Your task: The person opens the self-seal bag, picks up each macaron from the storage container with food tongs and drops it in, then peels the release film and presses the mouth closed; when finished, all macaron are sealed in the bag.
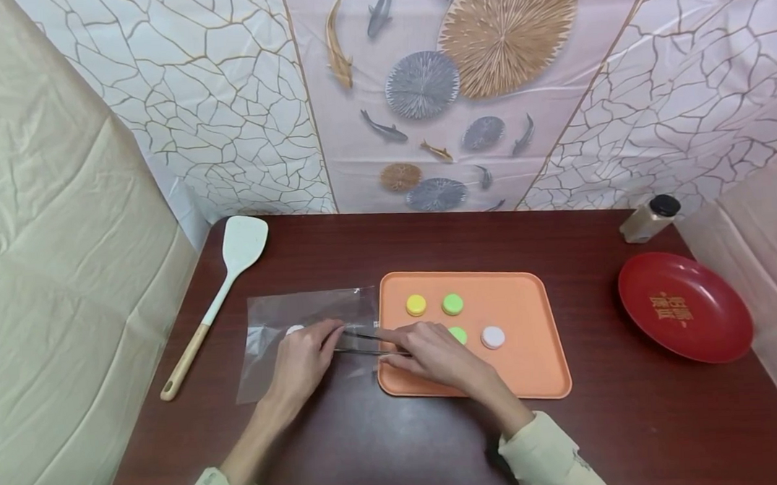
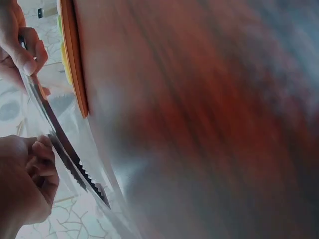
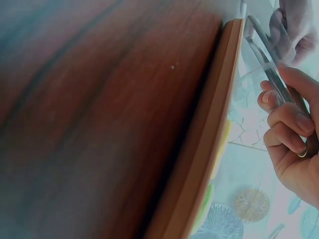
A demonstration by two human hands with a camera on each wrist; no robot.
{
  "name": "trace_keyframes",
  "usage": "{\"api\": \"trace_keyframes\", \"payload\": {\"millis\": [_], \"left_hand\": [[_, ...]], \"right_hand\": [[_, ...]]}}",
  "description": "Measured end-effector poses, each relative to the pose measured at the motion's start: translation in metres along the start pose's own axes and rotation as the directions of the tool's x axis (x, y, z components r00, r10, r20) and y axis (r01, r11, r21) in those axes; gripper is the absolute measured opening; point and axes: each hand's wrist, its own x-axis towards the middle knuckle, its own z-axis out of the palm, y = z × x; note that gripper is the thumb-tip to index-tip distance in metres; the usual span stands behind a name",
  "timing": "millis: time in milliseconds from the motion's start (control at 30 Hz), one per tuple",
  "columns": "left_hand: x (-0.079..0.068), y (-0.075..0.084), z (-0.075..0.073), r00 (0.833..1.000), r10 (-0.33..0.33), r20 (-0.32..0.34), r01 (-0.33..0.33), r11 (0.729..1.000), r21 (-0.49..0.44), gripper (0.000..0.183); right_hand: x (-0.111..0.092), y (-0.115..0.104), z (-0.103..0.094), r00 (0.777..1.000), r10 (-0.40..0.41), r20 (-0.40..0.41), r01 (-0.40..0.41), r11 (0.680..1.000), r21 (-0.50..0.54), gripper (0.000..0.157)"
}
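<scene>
Metal tongs with serrated tips reach leftward from my right hand, whose fingers curl round their handle end. A clear plastic bag lies flat left of the tray, and the tongs' tips extend into it. My left hand pinches the bag near its opening, fingers right at the tongs. Just beyond that hand shows a small white disc, partly hidden. Under and beyond my right hand, an orange tray bears a yellow macaron, a white one and two green ones.
A white spatula with a wooden handle lies on the left. To the far right are a red plate and a jar with a black lid. Patterned cloth hangs behind the dark table.
</scene>
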Motion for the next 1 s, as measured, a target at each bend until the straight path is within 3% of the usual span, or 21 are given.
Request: {"api": "trace_keyframes", "payload": {"millis": [167, 267, 300, 433, 533, 667, 800, 1000], "left_hand": [[0.0, -0.006, 0.002, 0.997, 0.071, -0.032, -0.073, 0.995, -0.063, 0.006], [0.002, -0.002, -0.003, 0.999, 0.034, -0.022, -0.036, 0.995, -0.089, 0.005], [0.003, -0.001, -0.004, 1.0, 0.02, -0.022, -0.022, 0.995, -0.092, 0.004], [0.005, 0.004, -0.011, 0.999, -0.035, -0.01, 0.034, 0.994, -0.099, 0.007], [0.004, 0.002, -0.012, 0.999, -0.039, -0.016, 0.037, 0.994, -0.103, 0.007], [0.005, 0.002, -0.013, 0.999, -0.033, 0.006, 0.033, 0.993, -0.114, 0.006], [0.005, 0.002, -0.014, 1.0, -0.024, 0.02, 0.027, 0.99, -0.138, 0.006], [0.005, 0.0, -0.013, 1.0, -0.011, -0.004, 0.01, 0.986, -0.169, 0.009]], "right_hand": [[0.006, -0.001, 0.002, 1.0, 0.006, 0.026, -0.006, 1.0, 0.006, 0.041], [0.011, 0.001, 0.003, 0.999, 0.001, 0.054, -0.004, 0.999, 0.054, 0.042], [0.011, 0.011, 0.012, 0.998, -0.028, 0.051, 0.024, 0.997, 0.076, 0.042], [0.013, 0.024, 0.014, 0.992, -0.078, 0.1, 0.056, 0.977, 0.207, 0.038], [0.013, 0.022, 0.004, 0.985, -0.098, 0.142, 0.062, 0.968, 0.244, 0.035], [0.016, 0.031, 0.006, 0.974, -0.154, 0.166, 0.111, 0.964, 0.244, 0.038], [0.021, 0.027, -0.006, 0.964, -0.139, 0.225, 0.072, 0.956, 0.284, 0.039], [0.036, 0.045, 0.006, 0.96, -0.18, 0.217, 0.114, 0.952, 0.284, 0.046]]}}
